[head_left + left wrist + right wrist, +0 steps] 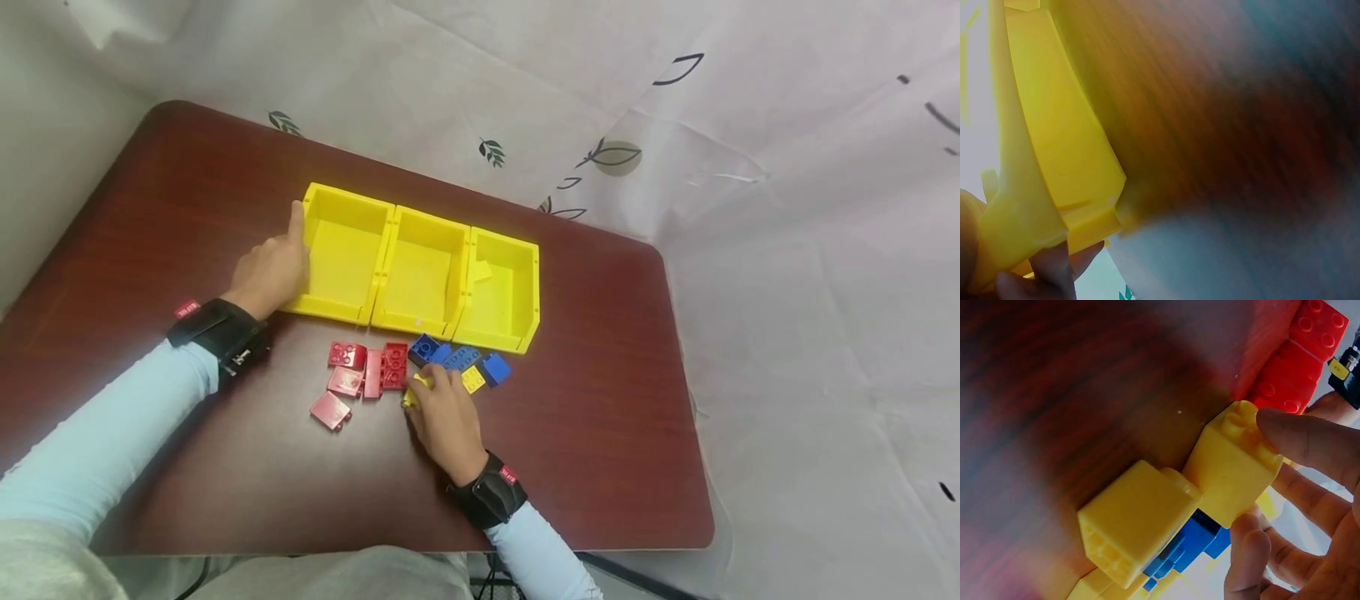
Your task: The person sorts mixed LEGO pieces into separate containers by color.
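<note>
My right hand [447,422] pinches a yellow toy brick [1229,469] between thumb and fingers, low over the table. Right beside it in the right wrist view lies a second yellow brick [1138,519], with blue bricks [461,358] behind. Several red bricks [347,382] are grouped to the left of this hand. My left hand [272,268] grips the left side wall of the leftmost yellow bin [337,310]; its fingers show around the bin's edge in the left wrist view. The bin partly hides those fingers.
Two more yellow bins, a middle one [420,287] and a right one [504,321], adjoin the left bin in a row. One yellow brick [482,271] lies inside the right bin. Everything stands on a dark red-brown table [600,417], with a patterned white cloth [450,83] behind.
</note>
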Demonstrator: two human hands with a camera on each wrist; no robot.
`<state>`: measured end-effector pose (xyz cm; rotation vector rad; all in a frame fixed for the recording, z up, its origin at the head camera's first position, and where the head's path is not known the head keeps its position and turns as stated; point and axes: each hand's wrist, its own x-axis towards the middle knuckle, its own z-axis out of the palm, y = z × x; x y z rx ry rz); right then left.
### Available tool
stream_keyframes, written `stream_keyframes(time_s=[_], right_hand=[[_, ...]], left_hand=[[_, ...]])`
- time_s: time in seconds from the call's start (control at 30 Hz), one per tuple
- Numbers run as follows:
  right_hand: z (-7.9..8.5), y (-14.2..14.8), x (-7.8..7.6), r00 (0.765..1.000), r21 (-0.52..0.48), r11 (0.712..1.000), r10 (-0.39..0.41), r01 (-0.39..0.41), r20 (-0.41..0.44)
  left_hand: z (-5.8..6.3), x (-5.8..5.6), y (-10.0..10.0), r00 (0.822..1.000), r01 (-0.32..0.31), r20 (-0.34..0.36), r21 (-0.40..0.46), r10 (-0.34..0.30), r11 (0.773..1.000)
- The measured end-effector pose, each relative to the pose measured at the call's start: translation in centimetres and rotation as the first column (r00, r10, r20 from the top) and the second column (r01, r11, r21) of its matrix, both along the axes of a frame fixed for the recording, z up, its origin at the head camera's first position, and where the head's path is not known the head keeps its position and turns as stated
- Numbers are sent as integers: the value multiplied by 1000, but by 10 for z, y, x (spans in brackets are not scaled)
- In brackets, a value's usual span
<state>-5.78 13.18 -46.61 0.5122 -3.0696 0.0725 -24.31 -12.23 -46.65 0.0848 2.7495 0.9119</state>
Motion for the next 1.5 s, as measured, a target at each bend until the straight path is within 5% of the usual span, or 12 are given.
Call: stream_keyframes(time_s=[0.43,0.67,0.83,0.93,1.0,1.23,1.4,1.5], right_hand=[[5,4,7,993,-89,994,-55,64,104],[51,17,2,999,-145,989,-35,35,2],[94,42,-43,983,-235,967,-128,95,-130],[109,58,-83,966,-269,944,-230,193,-114],[115,66,-109,951,-276,919,-305,281,-48],[99,82,-182,848,-232,819,-480,524,223],[78,83,-202,772,-202,759,-542,619,331],[67,81,-209,769,-197,757,-547,623,331]], left_hand=[[0,5,-2,996,61,-64,-39,-63,997],[1,6,-2,997,43,-57,-27,-45,999],[1,6,-2,1000,10,-24,5,-10,1000],[1,5,-2,999,24,-24,-10,-24,1000],[1,5,-2,1000,-19,17,23,19,1000],[-6,-9,6,989,-113,111,91,103,989],[-6,-15,10,988,-116,115,106,104,988],[-6,-17,11,987,-120,121,113,106,986]])
